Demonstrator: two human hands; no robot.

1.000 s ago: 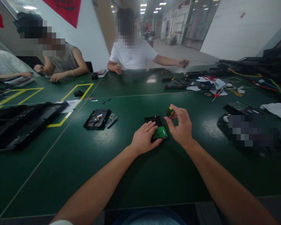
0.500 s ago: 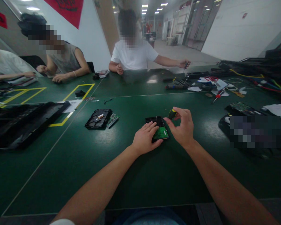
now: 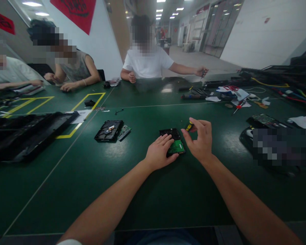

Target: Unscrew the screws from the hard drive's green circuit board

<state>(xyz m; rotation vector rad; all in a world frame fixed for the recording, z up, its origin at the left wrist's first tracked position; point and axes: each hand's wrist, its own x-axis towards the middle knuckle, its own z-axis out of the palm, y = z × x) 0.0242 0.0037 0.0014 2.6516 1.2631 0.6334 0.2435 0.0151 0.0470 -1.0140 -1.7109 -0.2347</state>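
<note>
Landmark: black metal hard drive [image 3: 177,147], green circuit board up, flat on green bench top [image 3: 153,197]. Well left of drive: second black opened drive [image 3: 109,130], untouched. At drive's near-left edge: left hand [image 3: 159,154], palm down, fingers flat on board, pinning, not gripping. Likely dense, rigid, slick-cased; board fragile, so best held by side edges. Just right of drive: right hand [image 3: 200,141], wrist raised, fingertips pinched on small yellow-and-black screwdriver [image 3: 189,127], tilted over drive's far-right corner.

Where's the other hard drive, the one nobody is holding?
In the head view, the spare hard drive lies on the green table left of centre, to the left of the left hand, with a green circuit board at its right edge.
</note>
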